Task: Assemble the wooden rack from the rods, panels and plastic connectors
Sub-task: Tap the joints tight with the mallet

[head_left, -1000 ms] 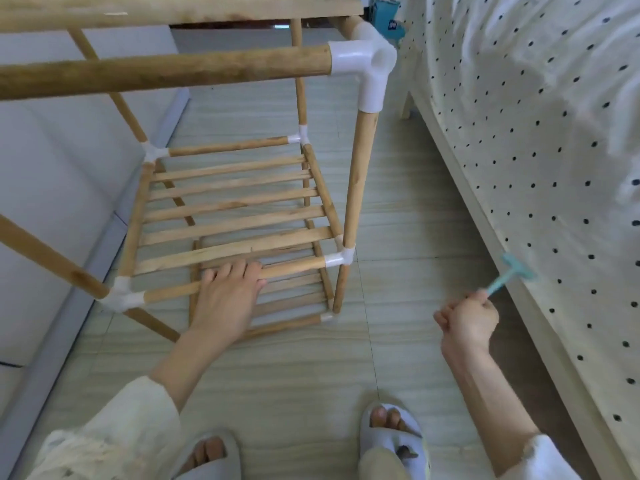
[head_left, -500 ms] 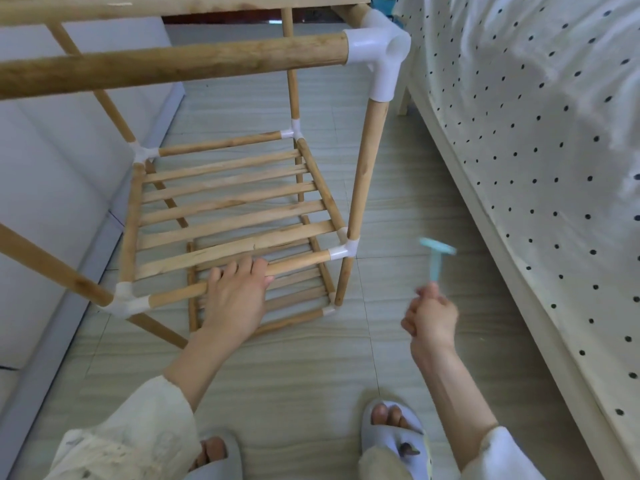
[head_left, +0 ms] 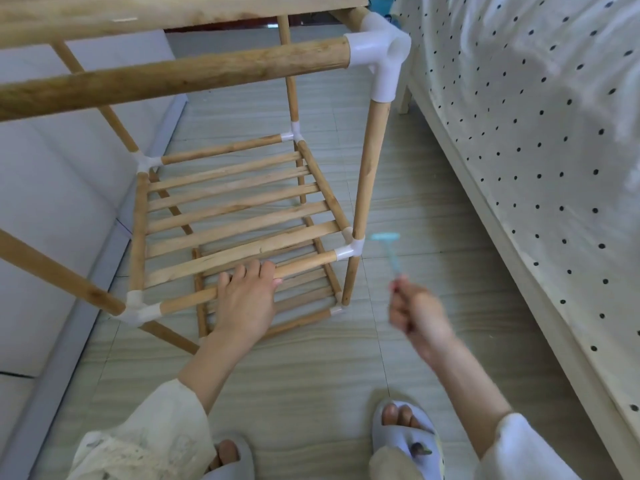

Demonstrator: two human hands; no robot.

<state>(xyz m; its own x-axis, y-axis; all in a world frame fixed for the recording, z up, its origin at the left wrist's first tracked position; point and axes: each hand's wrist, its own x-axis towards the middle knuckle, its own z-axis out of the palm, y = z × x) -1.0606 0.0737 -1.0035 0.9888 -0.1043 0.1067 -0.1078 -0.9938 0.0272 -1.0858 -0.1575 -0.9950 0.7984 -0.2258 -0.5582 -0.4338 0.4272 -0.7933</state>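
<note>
The wooden rack (head_left: 367, 168) stands on the floor in front of me, its rods joined by white plastic connectors. A slatted middle shelf (head_left: 239, 209) sits in it, with a lower shelf beneath. My left hand (head_left: 247, 299) grips the shelf's front rod (head_left: 304, 266), fingers curled over it. My right hand (head_left: 415, 313), blurred, holds a small light-blue plastic mallet (head_left: 389, 249) by its handle. The mallet head is just right of the front right middle connector (head_left: 349, 251), close to it. A large white corner connector (head_left: 381, 53) caps the front right post at the top.
A bed with a white dotted cover (head_left: 540, 150) and a pale wooden frame runs along the right. A grey-white wall (head_left: 52, 209) is close on the left. My two feet in pale slippers (head_left: 405, 434) stand on the tiled floor just below the rack.
My right hand has swung the mallet leftwards from beside the bed towards the rack's front right middle connector. My left hand keeps its hold on the front rod.
</note>
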